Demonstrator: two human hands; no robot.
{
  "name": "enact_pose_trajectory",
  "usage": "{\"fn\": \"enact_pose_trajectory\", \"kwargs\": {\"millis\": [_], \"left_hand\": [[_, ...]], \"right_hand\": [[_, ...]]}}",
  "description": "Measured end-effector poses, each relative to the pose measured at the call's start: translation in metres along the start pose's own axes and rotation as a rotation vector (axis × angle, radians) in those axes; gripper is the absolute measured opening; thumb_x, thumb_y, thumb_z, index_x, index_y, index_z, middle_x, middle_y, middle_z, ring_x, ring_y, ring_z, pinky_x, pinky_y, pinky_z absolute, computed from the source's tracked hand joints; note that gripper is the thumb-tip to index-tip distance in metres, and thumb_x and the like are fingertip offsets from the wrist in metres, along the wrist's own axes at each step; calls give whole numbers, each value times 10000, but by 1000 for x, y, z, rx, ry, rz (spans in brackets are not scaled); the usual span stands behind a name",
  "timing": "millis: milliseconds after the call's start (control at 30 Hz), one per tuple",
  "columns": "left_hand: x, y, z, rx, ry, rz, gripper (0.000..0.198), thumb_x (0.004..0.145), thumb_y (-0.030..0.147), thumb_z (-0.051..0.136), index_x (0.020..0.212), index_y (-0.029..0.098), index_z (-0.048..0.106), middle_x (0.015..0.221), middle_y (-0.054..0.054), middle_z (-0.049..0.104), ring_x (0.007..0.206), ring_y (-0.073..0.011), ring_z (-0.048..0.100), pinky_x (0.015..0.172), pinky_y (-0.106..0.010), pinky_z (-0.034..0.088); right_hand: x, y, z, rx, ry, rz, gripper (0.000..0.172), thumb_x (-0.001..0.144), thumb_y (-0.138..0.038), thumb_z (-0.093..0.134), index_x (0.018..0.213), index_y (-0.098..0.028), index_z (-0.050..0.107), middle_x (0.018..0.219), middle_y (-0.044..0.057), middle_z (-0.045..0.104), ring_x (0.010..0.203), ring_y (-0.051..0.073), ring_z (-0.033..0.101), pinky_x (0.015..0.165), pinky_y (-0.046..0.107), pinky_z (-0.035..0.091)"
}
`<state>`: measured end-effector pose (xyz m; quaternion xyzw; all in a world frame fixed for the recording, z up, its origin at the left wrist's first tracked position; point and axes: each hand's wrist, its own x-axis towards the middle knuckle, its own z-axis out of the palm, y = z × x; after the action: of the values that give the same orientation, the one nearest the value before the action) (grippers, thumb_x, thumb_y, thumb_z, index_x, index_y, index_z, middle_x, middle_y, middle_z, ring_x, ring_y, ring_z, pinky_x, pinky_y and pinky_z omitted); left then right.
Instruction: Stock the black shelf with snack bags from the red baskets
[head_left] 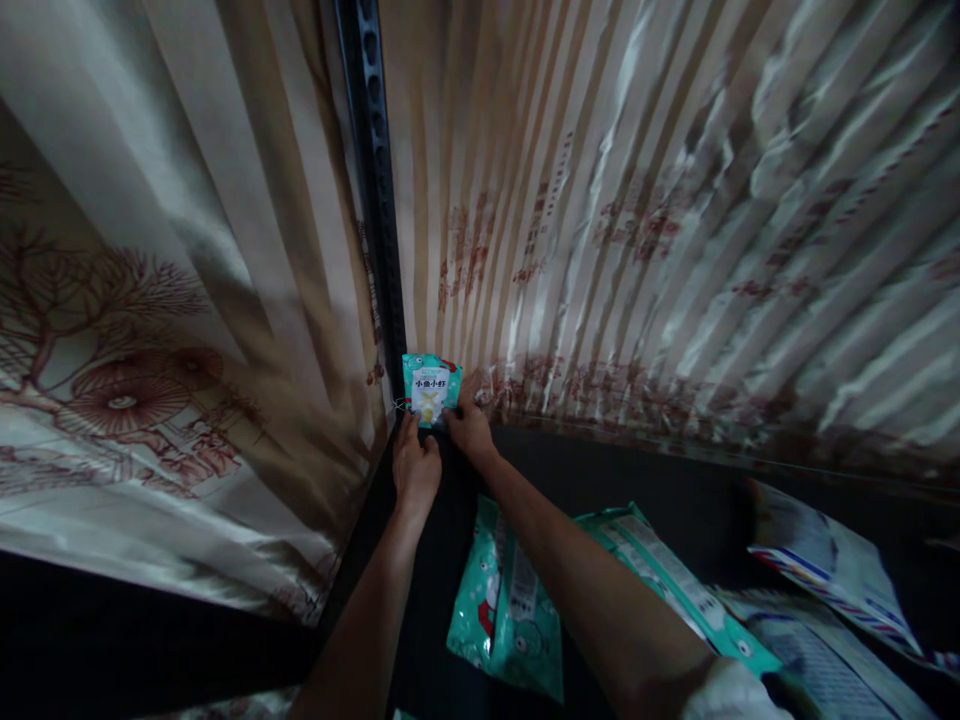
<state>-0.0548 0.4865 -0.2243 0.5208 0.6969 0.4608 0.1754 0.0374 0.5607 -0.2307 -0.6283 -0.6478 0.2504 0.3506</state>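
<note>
A small teal snack bag (430,388) with a white panel and dark lettering stands upright in the far corner, leaning against the curtain. My right hand (471,432) grips its lower right edge, the thumb on the front and the fingers partly hidden behind. At the lower left of the bag, my left hand (417,468) reaches up with fingers stretched out and touching it, while the thumb stands apart. Beneath my right forearm lies another teal snack bag (506,610) on the black surface (442,540).
Printed curtains hang on the left (187,300) and along the back (570,250), meeting at a black slotted post (379,180). More packets lie at the right: a teal bag (675,575), a white and blue bag (832,560) and a silvery bag (817,640).
</note>
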Motion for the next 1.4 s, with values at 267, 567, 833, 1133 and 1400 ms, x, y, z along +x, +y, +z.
{"fn": "enact_pose_trajectory", "kwargs": {"millis": [267, 567, 833, 1133, 1400], "left_hand": [[-23, 5, -21, 15, 4, 11, 326, 793, 159, 456, 1070, 128, 625, 1197, -131, 596, 1167, -216, 526, 1036, -349, 385], [-87, 27, -57, -273, -68, -7, 232, 775, 193, 478, 891, 200, 679, 1112, -80, 613, 965, -186, 610, 786, -304, 531], [-176, 49, -77, -483, -341, -73, 235, 766, 319, 526, 862, 197, 702, 1097, -99, 604, 933, -198, 613, 674, -268, 534], [-218, 58, -100, -510, -411, -108, 231, 714, 344, 576, 844, 204, 704, 1085, -97, 612, 901, -203, 621, 651, -275, 548], [-210, 77, -113, -493, -370, 11, 384, 705, 305, 628, 1084, 240, 630, 1152, -78, 589, 1013, -204, 597, 694, -255, 541]], "right_hand": [[-19, -10, -19, 62, 78, 76, 368, 823, -187, 541, 1188, -144, 530, 1072, 107, 680, 996, 198, 633, 880, 304, 467], [-81, 1, -110, -152, 138, -182, 300, 812, -185, 508, 1095, -192, 607, 1119, 79, 644, 1030, 209, 582, 935, 350, 435], [-189, 40, -196, -571, -39, -129, 440, 782, -354, 593, 1197, -206, 577, 1270, 135, 551, 1242, 327, 407, 982, 491, 350], [-225, 38, -209, -570, -100, -4, 684, 719, -197, 605, 1370, -205, 396, 1376, 173, 445, 1178, 310, 495, 936, 410, 397], [-224, -11, -261, 360, -378, 332, 403, 660, -290, 634, 1055, -214, 625, 927, 33, 709, 793, 196, 650, 691, 294, 494]]}}
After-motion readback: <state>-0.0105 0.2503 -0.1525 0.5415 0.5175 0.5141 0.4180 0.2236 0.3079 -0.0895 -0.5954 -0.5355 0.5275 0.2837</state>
